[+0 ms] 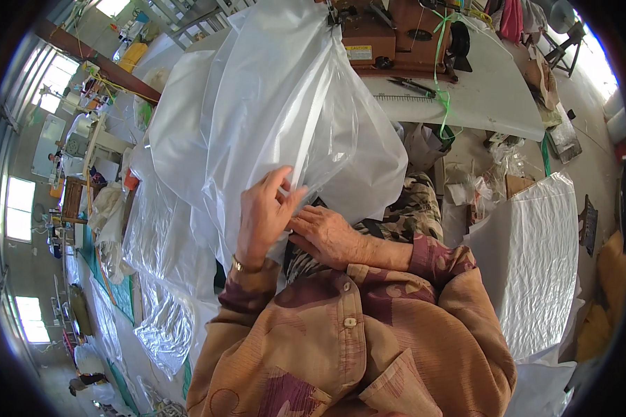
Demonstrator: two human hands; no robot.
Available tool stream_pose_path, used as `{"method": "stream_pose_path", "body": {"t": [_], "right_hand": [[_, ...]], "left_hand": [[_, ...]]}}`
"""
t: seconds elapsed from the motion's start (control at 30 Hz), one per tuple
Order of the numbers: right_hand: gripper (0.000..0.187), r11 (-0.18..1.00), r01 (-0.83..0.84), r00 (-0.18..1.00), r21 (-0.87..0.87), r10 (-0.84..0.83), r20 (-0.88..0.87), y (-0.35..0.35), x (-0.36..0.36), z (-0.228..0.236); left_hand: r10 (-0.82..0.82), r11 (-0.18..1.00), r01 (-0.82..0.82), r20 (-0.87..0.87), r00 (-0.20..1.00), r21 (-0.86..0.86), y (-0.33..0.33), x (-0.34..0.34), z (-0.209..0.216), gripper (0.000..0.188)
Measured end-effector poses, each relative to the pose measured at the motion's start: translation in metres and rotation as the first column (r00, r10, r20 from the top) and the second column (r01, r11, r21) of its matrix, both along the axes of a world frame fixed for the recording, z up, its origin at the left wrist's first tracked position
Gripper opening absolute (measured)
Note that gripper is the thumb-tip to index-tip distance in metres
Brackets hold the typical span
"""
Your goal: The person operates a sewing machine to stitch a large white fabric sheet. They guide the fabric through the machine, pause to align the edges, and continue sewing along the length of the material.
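A large translucent white plastic sheet (pixel 257 104) hangs in folds from the sewing machine's front down to my lap. A brighter, narrow folded strip (pixel 311 121) runs down it to my left hand (pixel 263 215). The thumb and fingers of that hand, a little apart at their tips, have the strip's lower end between them. My right hand (pixel 327 236) lies just beside it, lower and to the right, palm down with curled fingers. Its fingertips are tucked under near my left wrist, so what they grip is hidden. The brown sewing machine (pixel 389 42) stands beyond the sheet on its table.
Dark scissors-like snips (pixel 414 86) lie on the white machine table (pixel 494 111). A green plastic ribbon (pixel 444 76) hangs over the table's front edge. To my right stands a stack of silvery-white sheeting (pixel 539 264). More crumpled clear plastic (pixel 163 229) spreads at my left.
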State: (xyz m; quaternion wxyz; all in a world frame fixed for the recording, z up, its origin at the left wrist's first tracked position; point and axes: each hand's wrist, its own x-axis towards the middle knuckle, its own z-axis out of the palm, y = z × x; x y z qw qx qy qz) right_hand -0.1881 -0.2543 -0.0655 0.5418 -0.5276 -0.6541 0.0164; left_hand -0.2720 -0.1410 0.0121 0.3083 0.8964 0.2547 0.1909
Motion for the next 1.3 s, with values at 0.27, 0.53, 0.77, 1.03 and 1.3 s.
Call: {"method": "stream_pose_path", "body": {"t": [0.27, 0.53, 0.77, 1.03, 1.3], "right_hand": [[0.039, 0.846, 0.395, 0.568, -0.359, -0.532, -0.628, 0.003, 0.082, -0.031], [0.027, 0.944, 0.046, 0.485, -0.325, -0.306, -0.819, 0.021, 0.088, -0.036], [0.018, 0.919, 0.303, 0.889, -0.254, -0.368, -0.272, -0.016, 0.064, 0.028], [0.015, 0.937, 0.186, 0.982, -0.295, -0.187, 0.025, -0.015, 0.064, 0.028], [0.021, 0.972, 0.121, 0.984, -0.200, -0.090, 0.155, -0.012, 0.066, 0.025]], "left_hand": [[0.059, 0.987, -0.024, 0.220, 0.974, -0.162, 0.012, 0.006, -0.026, 0.010], [0.032, 0.974, 0.051, 0.359, 0.933, -0.219, 0.016, 0.019, -0.026, 0.012], [-0.010, 0.981, 0.060, 0.265, 0.964, -0.183, 0.005, 0.025, -0.028, 0.010], [-0.147, 0.953, 0.221, 0.320, 0.936, -0.208, 0.001, 0.031, -0.042, 0.004], [-0.061, 0.750, 0.240, 0.296, 0.953, -0.617, 0.003, 0.032, -0.040, 0.029]]}}
